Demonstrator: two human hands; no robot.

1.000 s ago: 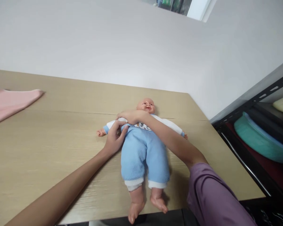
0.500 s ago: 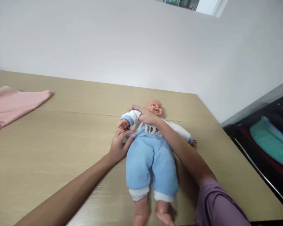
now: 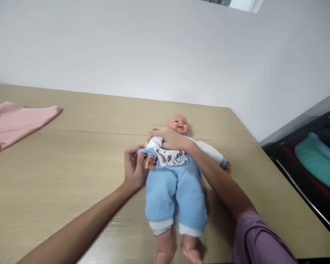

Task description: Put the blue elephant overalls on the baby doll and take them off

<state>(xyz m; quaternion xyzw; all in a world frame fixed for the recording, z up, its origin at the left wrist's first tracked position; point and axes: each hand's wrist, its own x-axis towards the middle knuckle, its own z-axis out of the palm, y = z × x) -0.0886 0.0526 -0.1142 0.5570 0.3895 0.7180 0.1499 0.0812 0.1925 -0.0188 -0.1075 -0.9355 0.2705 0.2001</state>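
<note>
A baby doll [image 3: 180,124] lies on its back on the table, its feet toward me. It wears a light blue romper [image 3: 159,190] with white sleeves and an animal face on the chest. My left hand [image 3: 134,165] pinches the romper's blue edge beside the doll's bent arm. Around the upper part of that white sleeve [image 3: 155,142], near the shoulder, my right hand [image 3: 170,138] is closed. The doll's small hand [image 3: 150,161] shows below the blue edge. Its other arm [image 3: 211,152] stretches out to the right, past my forearm.
A pink cloth [image 3: 19,123] lies at the table's far left. The wooden table [image 3: 85,165] meets a pale wall [image 3: 126,47] at the back. A dark rack [image 3: 291,146] with a green item [image 3: 315,161] stands beyond the right edge.
My left hand has shifted slightly up and left, drawing the blue edge outward. The doll's held arm has come down against its side, and more of the animal face shows.
</note>
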